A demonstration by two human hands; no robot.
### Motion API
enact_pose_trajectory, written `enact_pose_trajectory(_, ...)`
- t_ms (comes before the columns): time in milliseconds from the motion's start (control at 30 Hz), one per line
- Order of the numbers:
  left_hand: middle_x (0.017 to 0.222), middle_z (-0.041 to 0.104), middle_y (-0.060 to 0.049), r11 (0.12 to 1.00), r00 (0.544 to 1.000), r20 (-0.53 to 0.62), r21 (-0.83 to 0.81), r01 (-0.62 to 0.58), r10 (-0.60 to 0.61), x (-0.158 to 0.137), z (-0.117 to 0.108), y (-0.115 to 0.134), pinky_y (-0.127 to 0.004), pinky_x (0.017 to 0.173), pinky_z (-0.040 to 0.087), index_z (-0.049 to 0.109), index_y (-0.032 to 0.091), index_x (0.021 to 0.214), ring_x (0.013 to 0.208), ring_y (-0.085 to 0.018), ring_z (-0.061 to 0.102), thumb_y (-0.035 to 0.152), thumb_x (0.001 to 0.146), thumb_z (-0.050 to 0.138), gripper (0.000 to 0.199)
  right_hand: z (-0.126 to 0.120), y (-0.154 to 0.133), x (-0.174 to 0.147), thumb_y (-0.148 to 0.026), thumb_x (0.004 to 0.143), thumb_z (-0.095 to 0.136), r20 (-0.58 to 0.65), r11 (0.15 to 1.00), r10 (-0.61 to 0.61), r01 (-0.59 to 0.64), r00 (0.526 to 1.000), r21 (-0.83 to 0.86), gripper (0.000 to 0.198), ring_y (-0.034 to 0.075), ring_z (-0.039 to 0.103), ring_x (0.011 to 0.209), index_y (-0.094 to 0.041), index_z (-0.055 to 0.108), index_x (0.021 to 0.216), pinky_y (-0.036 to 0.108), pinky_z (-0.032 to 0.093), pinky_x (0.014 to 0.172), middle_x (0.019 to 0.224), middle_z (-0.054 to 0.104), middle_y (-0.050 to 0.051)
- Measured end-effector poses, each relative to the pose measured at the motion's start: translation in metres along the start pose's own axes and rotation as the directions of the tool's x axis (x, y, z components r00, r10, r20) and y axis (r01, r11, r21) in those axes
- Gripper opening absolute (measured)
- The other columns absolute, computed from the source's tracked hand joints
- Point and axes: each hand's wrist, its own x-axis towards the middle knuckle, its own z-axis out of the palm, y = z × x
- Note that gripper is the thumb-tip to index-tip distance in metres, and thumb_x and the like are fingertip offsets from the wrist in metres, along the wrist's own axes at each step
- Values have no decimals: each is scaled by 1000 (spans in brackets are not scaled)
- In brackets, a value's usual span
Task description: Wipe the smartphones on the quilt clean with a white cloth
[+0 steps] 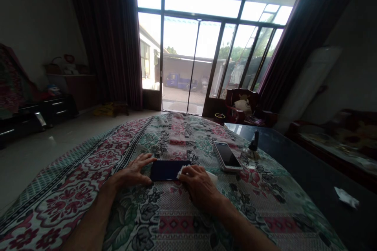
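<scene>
A dark blue smartphone (166, 170) lies flat on the patterned cloth in front of me. My left hand (136, 170) is at its left end, thumb and fingers spread apart around that edge. Bunched in the closed fingers of my right hand (198, 180) is a white tissue (180, 172), pressed on the right part of the phone. Part of the tissue sticks out behind the hand. To the right lies a second phone (227, 156), pale-edged with a dark screen. Beside it stands a clear spray bottle (252, 153) with a black top.
The floral cloth (176, 204) covers the surface under my hands. A dark table (309, 176) adjoins on the right, with a crumpled white packet (346, 197) on it. Farther off are a wooden chair (240, 104), glass doors (182, 66) and dark curtains (110, 39).
</scene>
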Motion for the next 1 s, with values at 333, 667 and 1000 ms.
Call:
enact_pose_trajectory(333, 161, 19, -3, 1000, 1000, 0, 12, -22, 22, 3, 2, -5, -46, 118, 15, 38, 30, 146, 148, -30, 8, 41, 69, 73, 86, 29, -31, 45, -19, 92, 53, 9, 993, -119, 119, 993, -15, 21, 19, 48, 99, -28, 64, 108, 32, 34, 86, 114, 61, 2)
enact_pose_trajectory(667, 159, 23, -5, 1000, 1000, -12, -10, -18, 18, 4, 1, -4, -45, 118, 18, 43, 28, 143, 147, -31, 12, 41, 66, 74, 84, 31, -42, 51, -19, 89, 56, -13, 991, -134, 134, 991, 14, 20, 18, 48, 99, -28, 64, 105, 31, 34, 86, 112, 61, 1)
enact_pose_trajectory(1000, 160, 21, -6, 1000, 1000, 1, 6, 4, -4, 2, 0, 1, -46, 118, 15, 42, 28, 143, 148, -30, 8, 38, 67, 74, 83, 30, -39, 45, -19, 90, 55, -21, 992, -124, 123, 992, -32, 17, 19, 48, 97, -26, 64, 102, 32, 35, 85, 111, 61, 1)
